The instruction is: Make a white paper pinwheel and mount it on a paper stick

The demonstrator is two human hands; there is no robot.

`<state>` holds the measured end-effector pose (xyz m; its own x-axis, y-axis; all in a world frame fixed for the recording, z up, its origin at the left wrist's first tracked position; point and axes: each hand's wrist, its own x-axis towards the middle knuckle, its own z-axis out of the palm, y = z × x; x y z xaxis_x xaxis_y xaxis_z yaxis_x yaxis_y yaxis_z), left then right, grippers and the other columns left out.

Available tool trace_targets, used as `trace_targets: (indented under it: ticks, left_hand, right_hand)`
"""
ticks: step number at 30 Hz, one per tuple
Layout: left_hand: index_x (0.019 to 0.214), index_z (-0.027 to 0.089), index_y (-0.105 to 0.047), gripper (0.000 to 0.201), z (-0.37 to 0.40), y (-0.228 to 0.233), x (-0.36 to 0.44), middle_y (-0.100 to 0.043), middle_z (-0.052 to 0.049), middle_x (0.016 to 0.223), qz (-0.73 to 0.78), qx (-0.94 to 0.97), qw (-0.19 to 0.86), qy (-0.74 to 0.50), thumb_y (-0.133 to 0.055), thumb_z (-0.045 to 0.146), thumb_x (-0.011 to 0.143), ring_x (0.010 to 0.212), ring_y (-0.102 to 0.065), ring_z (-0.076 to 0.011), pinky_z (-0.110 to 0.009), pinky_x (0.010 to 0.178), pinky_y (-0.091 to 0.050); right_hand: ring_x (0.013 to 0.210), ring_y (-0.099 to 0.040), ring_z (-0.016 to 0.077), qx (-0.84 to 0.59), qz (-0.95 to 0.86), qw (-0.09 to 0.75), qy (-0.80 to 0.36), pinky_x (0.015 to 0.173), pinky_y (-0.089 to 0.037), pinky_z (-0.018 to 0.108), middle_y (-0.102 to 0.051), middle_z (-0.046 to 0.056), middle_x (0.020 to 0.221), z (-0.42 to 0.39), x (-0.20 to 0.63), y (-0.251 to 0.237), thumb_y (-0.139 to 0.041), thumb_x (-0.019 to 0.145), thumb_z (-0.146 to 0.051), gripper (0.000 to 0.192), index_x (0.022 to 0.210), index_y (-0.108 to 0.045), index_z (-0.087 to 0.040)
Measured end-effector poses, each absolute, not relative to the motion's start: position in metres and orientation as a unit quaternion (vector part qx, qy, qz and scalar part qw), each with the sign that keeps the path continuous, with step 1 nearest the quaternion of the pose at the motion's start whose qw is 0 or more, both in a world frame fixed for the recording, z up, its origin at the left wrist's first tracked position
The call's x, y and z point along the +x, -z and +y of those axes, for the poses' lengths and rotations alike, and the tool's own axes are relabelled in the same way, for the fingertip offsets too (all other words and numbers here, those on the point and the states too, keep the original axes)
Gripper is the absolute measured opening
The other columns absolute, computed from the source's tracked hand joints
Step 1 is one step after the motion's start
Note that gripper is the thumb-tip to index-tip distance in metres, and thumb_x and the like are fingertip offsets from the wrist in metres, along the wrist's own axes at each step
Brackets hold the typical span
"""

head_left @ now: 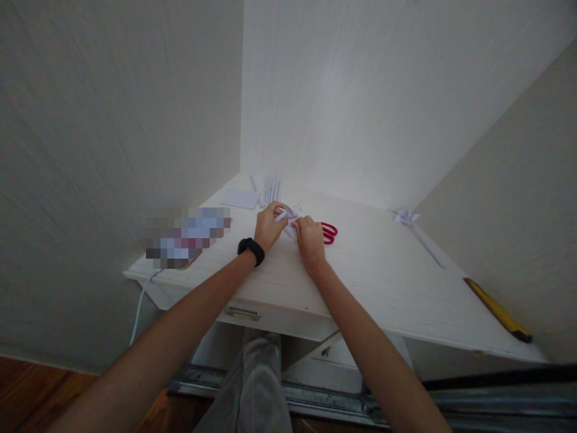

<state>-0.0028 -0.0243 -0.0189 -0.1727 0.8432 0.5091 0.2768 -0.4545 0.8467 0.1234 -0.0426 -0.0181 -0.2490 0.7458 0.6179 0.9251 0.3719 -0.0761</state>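
Observation:
Between both hands, above the white table, is a piece of folded white paper (291, 220). My left hand (269, 225), with a black band on its wrist, pinches the paper from the left. From the other side my right hand (310, 240) grips it, fingers curled in. Part of the paper is hidden behind the fingers. Red-handled scissors (330, 233) lie just right of my right hand, their blades out of sight behind it. Over at the right lies a white paper pinwheel (417, 231) on a paper stick.
Several thin white paper sticks (271, 190) and a white paper sheet (240, 198) lie at the back left of the table (365, 270). A pixelated object (189, 237) with a white cable (139, 307) sits at the left. A yellow cutter (496, 308) lies near the right edge. Walls enclose the table.

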Motion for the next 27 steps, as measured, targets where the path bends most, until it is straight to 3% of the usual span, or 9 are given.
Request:
trace_targets:
  ticks: [7,11,16,27]
  left_hand:
    - [0.085,0.018,-0.055,0.028,-0.014,0.025,-0.005,-0.063,0.001,0.076,0.461,0.529,0.305,-0.644,-0.063,0.005,0.061,0.074,-0.061,-0.0140,-0.026,0.071,-0.049]
    - [0.086,0.018,-0.054,0.030,-0.012,0.027,-0.005,-0.063,0.001,0.076,0.442,0.523,0.342,-0.643,-0.065,0.008,0.060,0.074,-0.062,-0.0147,-0.027,0.070,-0.048]
    - [0.084,0.017,-0.054,0.029,-0.014,0.024,-0.005,-0.062,0.000,0.076,0.420,0.523,0.392,-0.630,-0.067,0.010,0.059,0.074,-0.062,-0.0148,-0.027,0.069,-0.048]
    - [0.084,0.017,-0.055,0.028,-0.019,0.020,-0.003,-0.062,0.000,0.076,0.401,0.533,0.394,-0.633,-0.066,0.007,0.060,0.073,-0.062,-0.0134,-0.025,0.067,-0.048]
  right_hand:
    - [0.087,-0.058,0.0198,-0.475,-0.739,0.475,0.058,0.077,-0.042,0.030,-0.063,0.009,0.090,-0.035,0.132,0.023,-0.037,0.090,-0.014,0.021,0.090,-0.058,-0.016]
    - [0.081,-0.062,0.0175,-0.468,-0.702,0.536,-0.033,0.074,-0.045,0.028,-0.066,0.007,0.086,-0.036,0.134,0.022,-0.042,0.087,-0.017,0.015,0.092,-0.056,-0.016]
    - [0.073,-0.061,0.0159,-0.484,-0.695,0.530,-0.041,0.070,-0.043,0.027,-0.065,0.004,0.076,-0.038,0.134,0.020,-0.047,0.087,-0.025,0.014,0.081,-0.056,-0.017]
    - [0.074,-0.056,0.0163,-0.493,-0.729,0.475,0.004,0.070,-0.041,0.028,-0.063,0.006,0.079,-0.041,0.132,0.019,-0.047,0.089,-0.026,0.015,0.079,-0.054,-0.017]
